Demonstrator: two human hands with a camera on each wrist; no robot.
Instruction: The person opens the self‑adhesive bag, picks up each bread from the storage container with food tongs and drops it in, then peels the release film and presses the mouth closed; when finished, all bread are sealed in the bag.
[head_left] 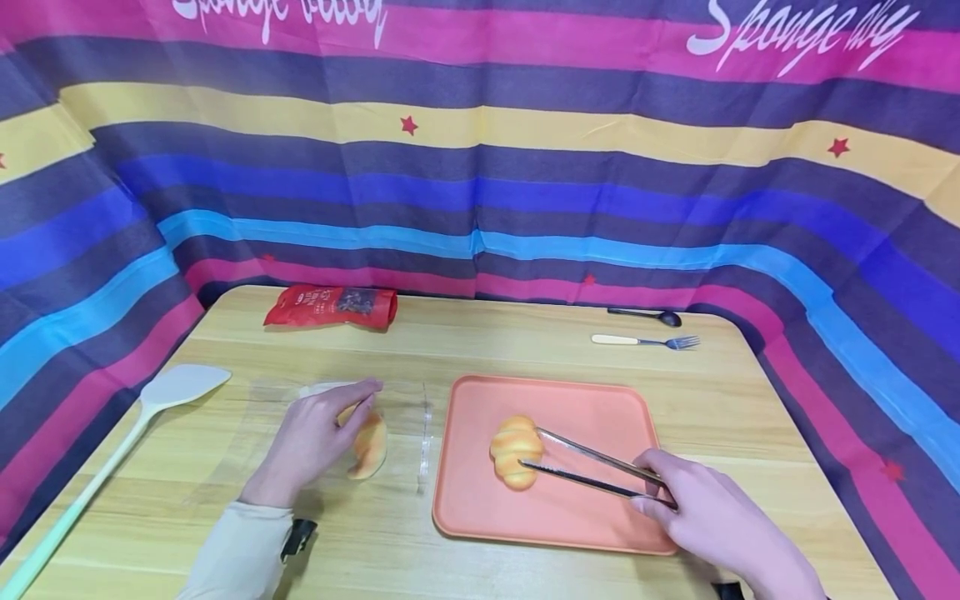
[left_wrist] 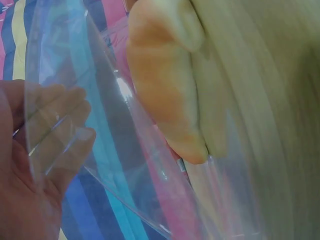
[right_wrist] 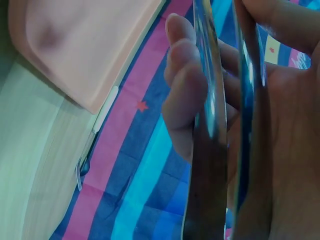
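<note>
"How do I handle the bread roll (head_left: 513,450) on the tray (head_left: 600,408)?"
"Your right hand's (head_left: 712,508) grip is clamped round the tongs (head_left: 581,479); their tips stand apart at the roll. I'd squeeze gently, evenly, to avoid denting."
"Left hand (head_left: 318,433)?"
"Fingers loose, left of the tray, over another roll (head_left: 370,446)."
"The tray's roll looks?"
"Golden, lumpy, with orange patches."

Surfaces as seen: tongs (right_wrist: 210,165), glossy, smooth metal; tray (head_left: 600,408), matt, smooth plastic; bag (left_wrist: 115,130), clear, glossy plastic film; bread rolls (left_wrist: 162,95), smooth with a soft sheen; table (head_left: 375,542), smooth wood grain; curtain (head_left: 480,196), creased cloth; packet (head_left: 315,307), shiny film; spoon (head_left: 670,318), probably plastic, though small in view.
</note>
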